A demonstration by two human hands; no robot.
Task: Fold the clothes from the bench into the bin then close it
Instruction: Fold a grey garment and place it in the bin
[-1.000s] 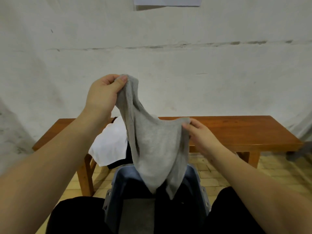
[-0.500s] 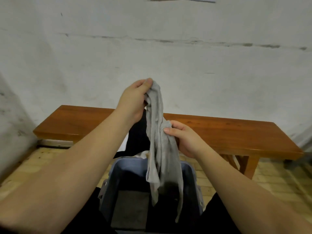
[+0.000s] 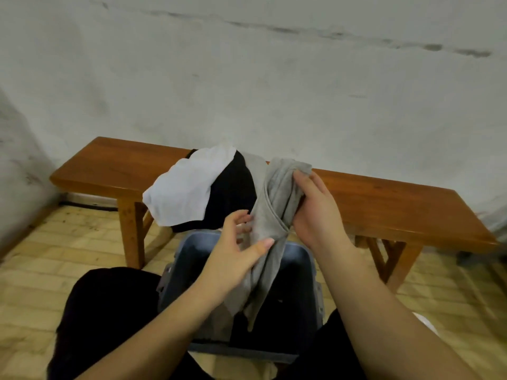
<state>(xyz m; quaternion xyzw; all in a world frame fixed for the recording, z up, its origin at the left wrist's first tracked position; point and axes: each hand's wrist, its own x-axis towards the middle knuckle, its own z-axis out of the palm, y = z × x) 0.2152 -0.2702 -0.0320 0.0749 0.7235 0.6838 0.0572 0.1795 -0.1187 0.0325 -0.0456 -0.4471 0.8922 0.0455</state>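
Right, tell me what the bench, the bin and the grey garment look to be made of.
Bench: wood, reddish-brown with a slight sheen; grain lines show on top.
Bin: probably plastic, blue-grey and matte, with a smooth moulded rim.
Grey garment: soft knit fabric, likely cotton jersey; it drapes limply and bunches in folds.

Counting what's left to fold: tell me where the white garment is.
The white garment lies left of centre on the bench, draped over its front edge atop black clothing.
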